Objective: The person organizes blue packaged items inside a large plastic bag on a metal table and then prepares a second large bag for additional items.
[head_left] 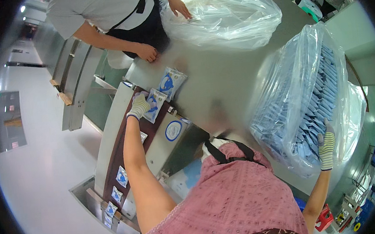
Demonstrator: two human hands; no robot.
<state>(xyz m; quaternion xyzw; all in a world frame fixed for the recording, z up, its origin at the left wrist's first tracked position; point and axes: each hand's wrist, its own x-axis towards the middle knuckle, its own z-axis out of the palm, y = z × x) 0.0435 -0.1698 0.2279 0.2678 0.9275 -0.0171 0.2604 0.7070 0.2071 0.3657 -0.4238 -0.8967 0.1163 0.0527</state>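
The person's left arm is stretching far forward and slightly inward, bare from shoulder to wrist, with the gloved left hand [139,106] lying palm-down, its fingers curling loosely. The right arm is bending out to the side and upward, elbow low, while the gloved right hand [327,147] is lifting with its fingers pointing up and close together.
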